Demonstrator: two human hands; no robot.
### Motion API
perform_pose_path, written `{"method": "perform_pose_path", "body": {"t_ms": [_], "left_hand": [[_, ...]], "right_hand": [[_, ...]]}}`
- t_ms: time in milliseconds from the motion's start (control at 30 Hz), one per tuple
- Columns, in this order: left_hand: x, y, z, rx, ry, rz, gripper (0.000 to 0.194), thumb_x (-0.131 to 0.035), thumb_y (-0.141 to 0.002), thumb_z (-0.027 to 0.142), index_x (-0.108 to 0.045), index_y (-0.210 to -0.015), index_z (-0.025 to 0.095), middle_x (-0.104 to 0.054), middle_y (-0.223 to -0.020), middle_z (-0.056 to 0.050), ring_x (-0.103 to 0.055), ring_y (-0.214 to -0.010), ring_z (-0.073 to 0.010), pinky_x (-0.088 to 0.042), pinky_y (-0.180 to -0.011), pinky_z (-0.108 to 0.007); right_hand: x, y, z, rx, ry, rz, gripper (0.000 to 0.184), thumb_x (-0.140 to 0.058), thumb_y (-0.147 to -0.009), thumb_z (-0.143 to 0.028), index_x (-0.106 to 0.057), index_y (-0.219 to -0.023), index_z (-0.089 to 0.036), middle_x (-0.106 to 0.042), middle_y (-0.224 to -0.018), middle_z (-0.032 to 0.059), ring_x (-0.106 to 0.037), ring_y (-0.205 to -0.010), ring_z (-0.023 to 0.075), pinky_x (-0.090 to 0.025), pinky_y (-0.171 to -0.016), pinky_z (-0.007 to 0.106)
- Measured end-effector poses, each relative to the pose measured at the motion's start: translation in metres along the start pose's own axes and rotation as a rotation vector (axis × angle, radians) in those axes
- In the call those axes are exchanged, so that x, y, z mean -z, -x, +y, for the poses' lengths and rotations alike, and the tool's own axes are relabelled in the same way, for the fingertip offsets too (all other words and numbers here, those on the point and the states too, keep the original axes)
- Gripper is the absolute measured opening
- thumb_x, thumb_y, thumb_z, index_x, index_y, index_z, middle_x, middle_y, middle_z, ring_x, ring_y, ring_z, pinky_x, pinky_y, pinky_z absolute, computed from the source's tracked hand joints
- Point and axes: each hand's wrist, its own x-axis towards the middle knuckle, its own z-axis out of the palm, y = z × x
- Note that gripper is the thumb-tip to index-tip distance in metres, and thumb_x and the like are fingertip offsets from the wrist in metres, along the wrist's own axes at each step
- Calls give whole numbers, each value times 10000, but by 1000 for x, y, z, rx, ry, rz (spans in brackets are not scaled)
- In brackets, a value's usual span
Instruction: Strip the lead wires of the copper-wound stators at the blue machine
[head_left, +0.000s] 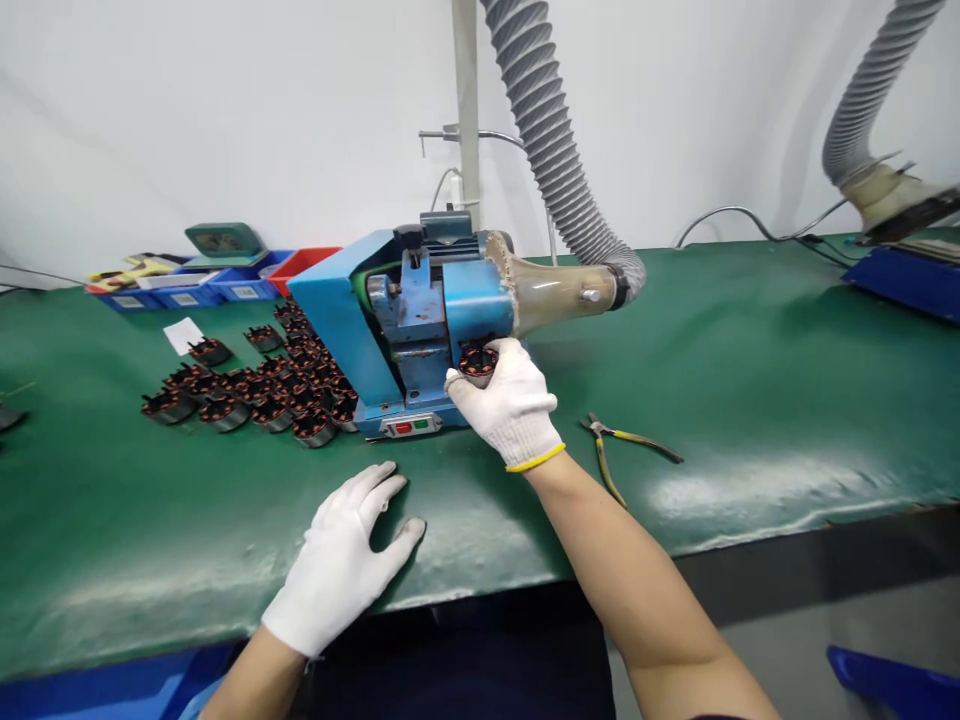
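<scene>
My right hand [510, 398], in a white glove with a yellow cuff, grips a motor stator [478, 364] with dark prongs and copper windings. It holds the stator at the front of a blue belt machine [420, 325], just below the blue guard. Whether the stator touches the machine's working part is hidden. My left hand [341, 555], also gloved in white, rests near the front of the green table [225, 520] with fingers spread and nothing in it. Many similar stators [274, 390] stand grouped left of the machine.
A grey flexible hose [559, 130] joins the machine's cloudy funnel [562, 292]. Cutting pliers [619, 438] lie open to the right. Blue bins [187, 293] and a red bin [304, 265] stand at the back left. Another hose [874, 90] hangs at the far right.
</scene>
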Motion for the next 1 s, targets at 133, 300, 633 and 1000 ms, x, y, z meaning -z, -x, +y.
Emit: {"method": "perform_pose_path", "body": {"t_ms": [133, 300, 633, 1000], "left_hand": [[0, -1, -1, -16, -8, -9, 466, -554, -841, 514, -586, -1196, 214, -574, -1345, -110, -539, -1244, -310, -484, -1017, -502], [2, -2, -1, -42, -10, 4, 443, -552, -851, 494, -593, -1184, 206, -593, -1321, -115, -558, -1223, -300, -499, -1004, -495], [4, 2, 0, -45, 39, 65, 389, -571, -846, 447, -597, -1167, 228, -636, -1269, -95, -607, -1167, -276, -539, -953, -458], [5, 3, 0, -40, 74, 60, 370, -585, -840, 433, -608, -1151, 235, -646, -1254, -87, -611, -1162, -275, -532, -966, -456]], "right_hand": [[1, -2, -5, -38, 32, -19, 480, -630, -729, -501, -527, -1070, -181, -643, -1059, 120, -656, -975, 278, -523, -879, 406], [2, -3, -7, -45, 53, -23, 487, -626, -728, -515, -521, -1064, -178, -646, -1028, 123, -651, -976, 300, -527, -859, 423], [3, -3, -4, -56, 36, 39, 421, -649, -709, -474, -548, -1002, -188, -669, -968, 96, -659, -912, 281, -523, -842, 407], [4, -3, -5, -66, 86, 51, 444, -646, -699, -482, -575, -1018, -182, -663, -991, 107, -658, -893, 283, -528, -787, 394]]}}
